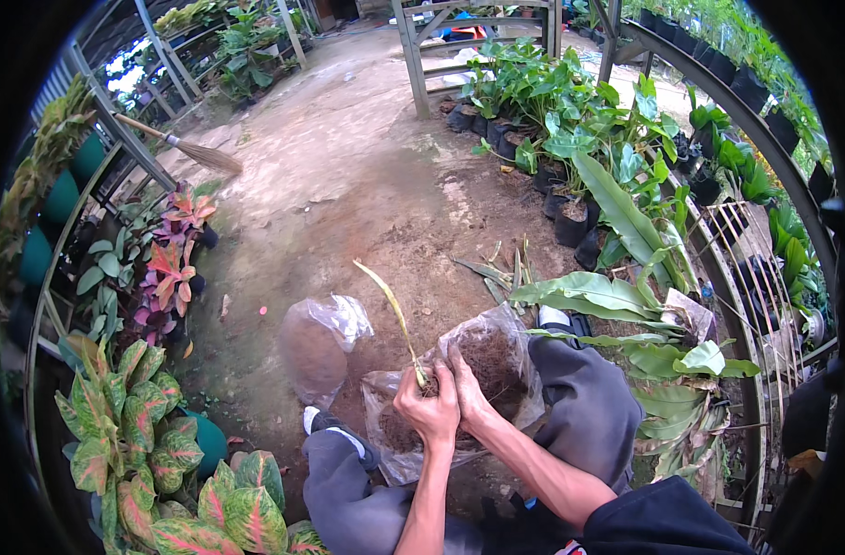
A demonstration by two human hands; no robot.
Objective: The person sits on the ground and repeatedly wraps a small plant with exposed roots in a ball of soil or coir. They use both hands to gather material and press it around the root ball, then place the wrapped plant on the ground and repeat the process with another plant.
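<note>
My left hand is closed around the base of a thin plant with one long, narrow, yellow-green leaf. The leaf leans up and to the left. Against the left hand rests my right hand, its fingers stretched forward and close together; whether it pinches part of the plant base is hidden. Beneath both hands lies a spread clear plastic bag with dark fibrous growing medium on it. A second clear plastic bag lies on the ground to the left.
Cut leaf pieces lie ahead. At right are a large-leaved fern and plants in black polybags. Red-veined foliage plants crowd the left. A broom lies farther back, near a wooden frame.
</note>
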